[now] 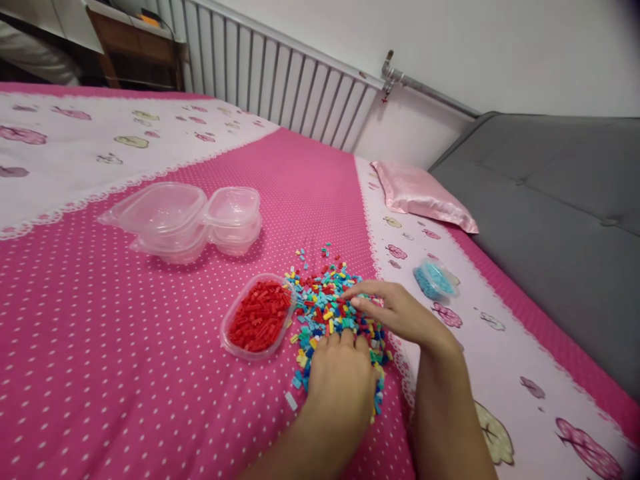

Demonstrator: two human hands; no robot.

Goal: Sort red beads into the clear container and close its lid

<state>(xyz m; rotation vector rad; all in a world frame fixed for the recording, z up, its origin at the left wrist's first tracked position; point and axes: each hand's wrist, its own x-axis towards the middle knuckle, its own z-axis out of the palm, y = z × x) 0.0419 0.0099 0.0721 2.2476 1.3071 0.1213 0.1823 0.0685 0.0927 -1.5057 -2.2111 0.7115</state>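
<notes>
Our hands in the bricks (330,307)
Left hand (343,380) lies flat, fingers together; right hand (395,310) spreads loosely (nothing gripped), beside the red tub (257,317).

I see a loose heap of small multicoloured bricks (327,303) on the pink dotted bedspread, just beside an oval tub of red bricks (258,316)

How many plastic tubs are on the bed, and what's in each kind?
Tub full of red bricks: 1
Tub of light blue bricks: 1
Empty clear tubs: at least 2, stacked, so the exact count is hard to tell
Total: at least 4 tubs
</notes>
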